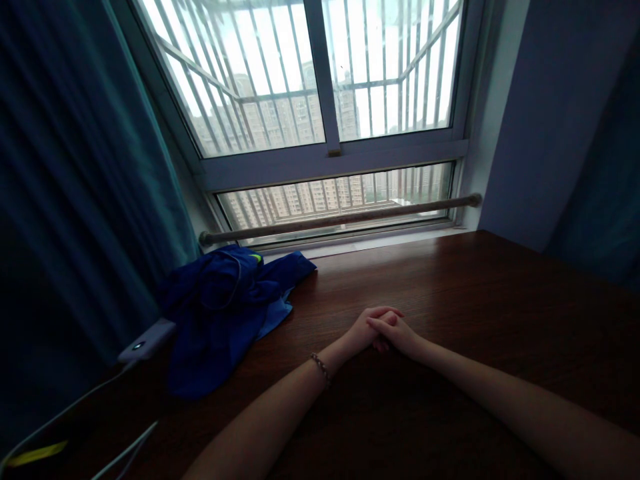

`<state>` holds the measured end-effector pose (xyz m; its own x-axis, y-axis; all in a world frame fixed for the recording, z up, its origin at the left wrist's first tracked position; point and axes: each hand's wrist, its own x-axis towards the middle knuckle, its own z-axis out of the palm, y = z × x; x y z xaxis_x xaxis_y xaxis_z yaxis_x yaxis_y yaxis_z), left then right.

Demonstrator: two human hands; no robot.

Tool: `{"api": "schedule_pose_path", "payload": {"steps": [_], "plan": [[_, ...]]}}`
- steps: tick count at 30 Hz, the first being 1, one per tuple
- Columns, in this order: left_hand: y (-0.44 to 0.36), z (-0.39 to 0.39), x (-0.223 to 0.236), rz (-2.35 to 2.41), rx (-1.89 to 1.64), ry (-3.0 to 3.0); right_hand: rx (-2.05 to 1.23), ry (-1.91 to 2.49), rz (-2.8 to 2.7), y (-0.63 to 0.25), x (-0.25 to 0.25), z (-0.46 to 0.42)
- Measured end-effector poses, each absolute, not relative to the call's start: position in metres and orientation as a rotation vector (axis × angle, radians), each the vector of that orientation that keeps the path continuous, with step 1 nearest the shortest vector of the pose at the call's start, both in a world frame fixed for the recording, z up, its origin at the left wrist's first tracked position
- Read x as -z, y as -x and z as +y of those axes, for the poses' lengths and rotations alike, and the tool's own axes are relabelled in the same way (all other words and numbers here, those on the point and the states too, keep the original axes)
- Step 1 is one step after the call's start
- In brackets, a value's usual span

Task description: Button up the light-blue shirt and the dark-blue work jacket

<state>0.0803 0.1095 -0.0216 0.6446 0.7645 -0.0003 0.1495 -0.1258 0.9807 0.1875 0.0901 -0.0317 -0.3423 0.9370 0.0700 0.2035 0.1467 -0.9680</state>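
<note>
- I see a crumpled blue cloth (215, 313), deep blue with a lighter blue edge, a thin cord and a small yellow-green patch.
- It lies on my bench (450, 287), left of both hands, near the window (270, 167).
- My grip: left hand (364, 331) and right hand (406, 339) clasped together.
- Pale device (147, 341) shows a lit spot, too small to read.

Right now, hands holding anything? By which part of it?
No object visible; left hand and right hand are clasped together. Can't tell if something's hidden between them.
</note>
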Motion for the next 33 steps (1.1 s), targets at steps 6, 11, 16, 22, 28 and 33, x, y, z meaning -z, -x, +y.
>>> {"api": "schedule_pose_path", "payload": {"steps": [6,11,16,22,28,33], "plan": [[-0.0800,0.1092,0.0205,0.743,-0.628,-1.641,-1.259,1.092,-1.672,-0.1874,0.0299,0.0892],[-0.0805,0.1093,0.0211,0.757,-0.624,-1.641,-1.257,1.104,-1.667,-0.1874,0.0313,0.0898],[-0.0808,0.1090,0.0209,0.777,-0.620,-1.627,-1.278,1.067,-1.682,-0.1874,0.0328,0.0910],[-0.0808,0.1087,0.0192,0.768,-0.621,-1.629,-1.251,1.073,-1.691,-0.1882,0.0293,0.0887],[-0.0804,0.1096,0.0199,0.772,-0.612,-1.621,-1.249,1.098,-1.689,-0.1880,0.0293,0.0883],[-0.0808,0.1086,0.0188,0.786,-0.611,-1.625,-1.244,1.093,-1.681,-0.1874,0.0312,0.0894]]}}
